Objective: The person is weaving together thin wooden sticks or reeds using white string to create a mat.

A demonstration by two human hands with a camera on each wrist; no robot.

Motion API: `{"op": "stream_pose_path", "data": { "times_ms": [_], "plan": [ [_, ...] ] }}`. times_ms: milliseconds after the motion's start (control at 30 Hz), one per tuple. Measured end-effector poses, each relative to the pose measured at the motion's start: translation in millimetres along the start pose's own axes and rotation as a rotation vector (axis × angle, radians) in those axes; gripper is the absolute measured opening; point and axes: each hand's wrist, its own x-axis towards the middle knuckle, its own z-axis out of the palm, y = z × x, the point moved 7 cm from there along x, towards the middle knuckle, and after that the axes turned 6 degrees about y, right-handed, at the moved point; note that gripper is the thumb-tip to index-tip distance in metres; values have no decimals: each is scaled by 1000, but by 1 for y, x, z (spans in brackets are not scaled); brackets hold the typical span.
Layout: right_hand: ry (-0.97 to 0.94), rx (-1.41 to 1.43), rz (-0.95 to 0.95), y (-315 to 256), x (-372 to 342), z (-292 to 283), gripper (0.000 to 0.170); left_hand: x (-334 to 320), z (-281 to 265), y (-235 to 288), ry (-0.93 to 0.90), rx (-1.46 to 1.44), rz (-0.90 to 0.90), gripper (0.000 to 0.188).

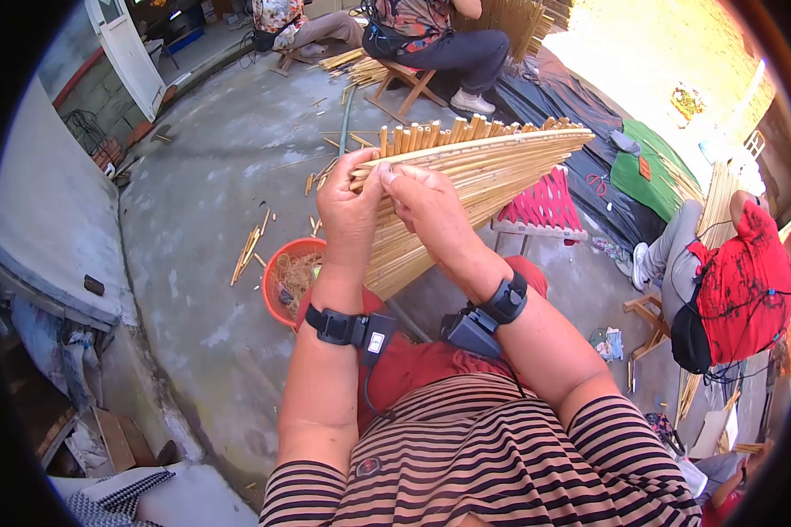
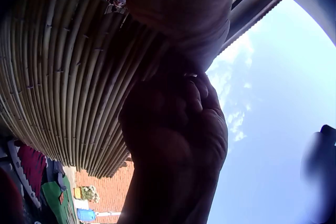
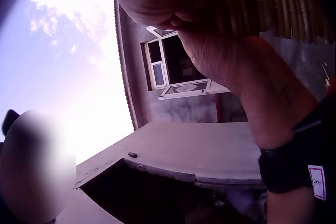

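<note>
A mat of bound reed stalks [image 1: 466, 198] fans out in front of me, its cut ends standing up along the far edge. At its near left corner, my left hand [image 1: 347, 206] grips the bundled stalk ends, the fingers curled over them. Close beside it, my right hand [image 1: 431, 211] pinches the same corner with thumb and fingers, and the two thumbs almost meet. In the left wrist view the hands are dark against the sky, and the reed mat [image 2: 68, 77] spreads out to their left. What lies between the fingertips is hidden.
An orange-red tub [image 1: 272, 285] holding tangled fibre stands on the concrete to the left. Loose stalk pieces [image 1: 248, 250] lie near it. Beyond the mat are a pink-webbed stool [image 1: 549, 206] and a green cloth [image 1: 650, 171]. Other people sit at the back and right.
</note>
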Motion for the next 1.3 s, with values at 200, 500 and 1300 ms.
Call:
{"op": "stream_pose_path", "data": {
  "times_ms": [200, 500, 1300],
  "plan": [
    [-327, -236, -211, 14, -88, 50, 35, 33, -32, -13, 183, -72, 27, 20],
    [204, -791, -63, -8, -164, -180, 22, 31, -21, 1, 97, 5, -26, 25],
    [811, 556, 38, 62, -200, -380, 9, -29, 29, 25, -142, 97, -149, 27]
  ]
}}
